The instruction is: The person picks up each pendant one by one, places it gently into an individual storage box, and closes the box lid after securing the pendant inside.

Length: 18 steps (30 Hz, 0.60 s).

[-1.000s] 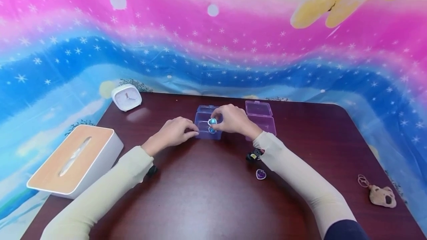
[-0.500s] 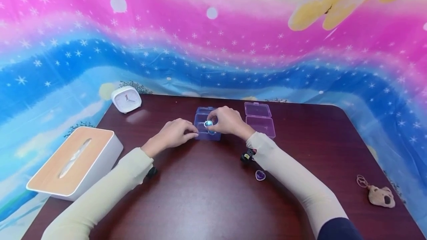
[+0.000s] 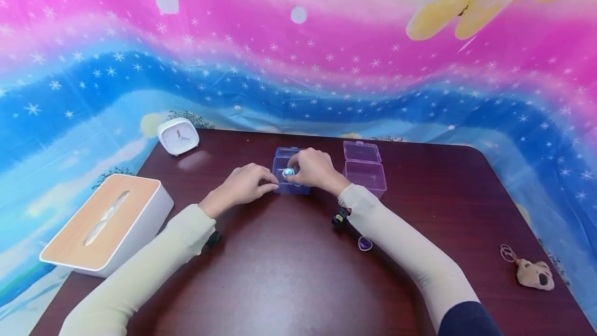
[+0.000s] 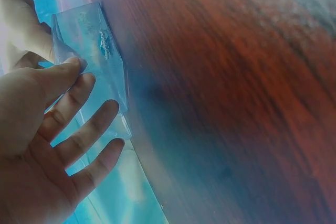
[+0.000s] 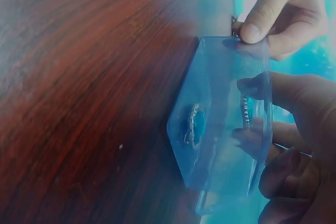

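Note:
My left hand (image 3: 244, 184) pinches the left edge of a clear blue plastic box (image 3: 290, 190) between thumb and index finger; its other fingers spread out in the left wrist view. The box stands with its hinged lid raised at the back. Inside it, my right hand (image 3: 317, 168) holds a blue gem (image 3: 288, 172) with a sparkling rim between thumb and fingertips. Through the box's wall, the right wrist view shows a second blue gem (image 5: 197, 125) lower down. A purple heart-shaped gem (image 3: 365, 243) lies on the table near my right forearm.
To the right of the blue box stands a purple plastic box (image 3: 373, 176), lid up. A white alarm clock (image 3: 179, 137) is at the back left, with a tissue box (image 3: 104, 222) before it. At the right lies a plush keychain (image 3: 534, 274) on the dark table (image 3: 289, 274).
My right hand has moved slightly left and lower into the blue box, with the gem still pinched. The left hand has stayed on the box's edge.

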Available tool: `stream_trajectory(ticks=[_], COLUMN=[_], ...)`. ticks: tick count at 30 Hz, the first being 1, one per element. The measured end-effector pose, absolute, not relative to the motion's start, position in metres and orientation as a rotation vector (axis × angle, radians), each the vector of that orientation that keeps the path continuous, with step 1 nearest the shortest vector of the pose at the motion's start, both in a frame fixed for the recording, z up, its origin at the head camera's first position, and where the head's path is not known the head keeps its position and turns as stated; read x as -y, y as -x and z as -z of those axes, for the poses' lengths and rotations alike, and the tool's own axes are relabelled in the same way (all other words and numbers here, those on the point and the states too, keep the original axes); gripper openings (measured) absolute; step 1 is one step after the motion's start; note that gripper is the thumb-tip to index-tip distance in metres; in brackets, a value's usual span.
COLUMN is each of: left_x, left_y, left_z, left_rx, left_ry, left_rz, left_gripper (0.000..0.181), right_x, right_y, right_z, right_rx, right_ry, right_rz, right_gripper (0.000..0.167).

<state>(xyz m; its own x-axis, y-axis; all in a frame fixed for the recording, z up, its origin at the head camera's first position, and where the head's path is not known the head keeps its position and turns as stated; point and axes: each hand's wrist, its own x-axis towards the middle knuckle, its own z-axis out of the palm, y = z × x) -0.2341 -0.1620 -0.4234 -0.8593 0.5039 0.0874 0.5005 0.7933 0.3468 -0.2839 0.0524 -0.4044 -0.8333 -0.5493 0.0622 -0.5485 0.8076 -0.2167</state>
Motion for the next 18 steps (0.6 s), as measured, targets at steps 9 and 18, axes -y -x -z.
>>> stream_trajectory(ticks=[9, 18], left_x=[0.163, 0.163], left_y=[0.233, 0.233], left_z=[0.424, 0.423], left_rx=[-2.965, -2.984], left_ry=[-0.832, -0.871], left_rz=[-0.575, -0.566], left_gripper=[0.016, 0.013], right_x=[-0.041, -0.038], right_y=[0.285, 0.288], right_z=[0.408, 0.413], right_rx=[-2.965, -2.939], right_ry=[0.907, 0.805], right_rz=[0.332, 0.347], right_gripper=[0.032, 0.032])
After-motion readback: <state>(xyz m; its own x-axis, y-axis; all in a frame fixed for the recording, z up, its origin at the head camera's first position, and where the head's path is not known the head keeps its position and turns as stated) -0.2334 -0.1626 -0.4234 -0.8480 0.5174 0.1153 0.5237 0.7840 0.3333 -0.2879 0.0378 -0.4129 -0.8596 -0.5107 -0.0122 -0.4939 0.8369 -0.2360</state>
